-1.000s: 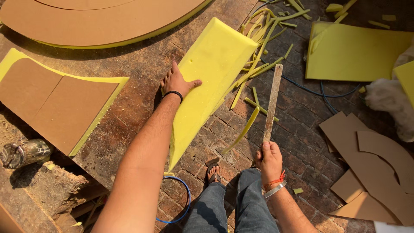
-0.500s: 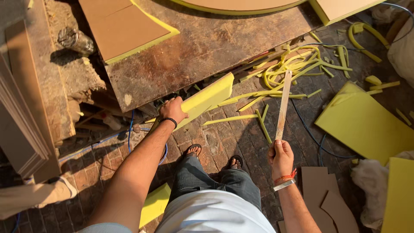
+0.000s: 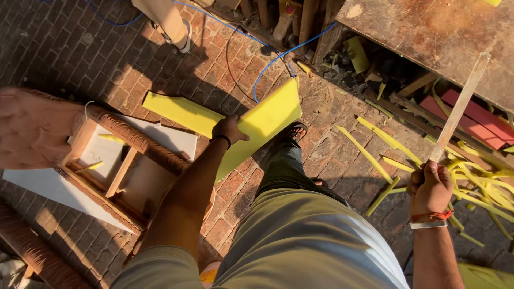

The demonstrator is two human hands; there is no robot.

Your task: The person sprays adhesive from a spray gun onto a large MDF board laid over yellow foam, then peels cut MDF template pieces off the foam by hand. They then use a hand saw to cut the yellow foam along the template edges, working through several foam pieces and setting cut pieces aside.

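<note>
Brick floor (image 3: pixel 80 48) littered with yellow offcuts (image 3: pixel 375 160), worn wooden counter (image 3: pixel 439 37) top right; left hand (image 3: pixel 229 130) grips yellow foam sheet (image 3: pixel 267 120), right hand (image 3: pixel 430 188) clenches wooden ruler (image 3: pixel 458 109).

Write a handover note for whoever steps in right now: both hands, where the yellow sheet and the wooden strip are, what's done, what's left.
Left hand: gripping the yellow sheet by its edge, held above the brick floor.
Right hand: closed round the lower end of the long wooden strip, which points up toward the workbench.
Done: yellow offcuts lie scattered on the bricks by the bench.
Left: the sheet is not yet set down anywhere; another yellow sheet lies on the floor beside a wooden frame.
</note>
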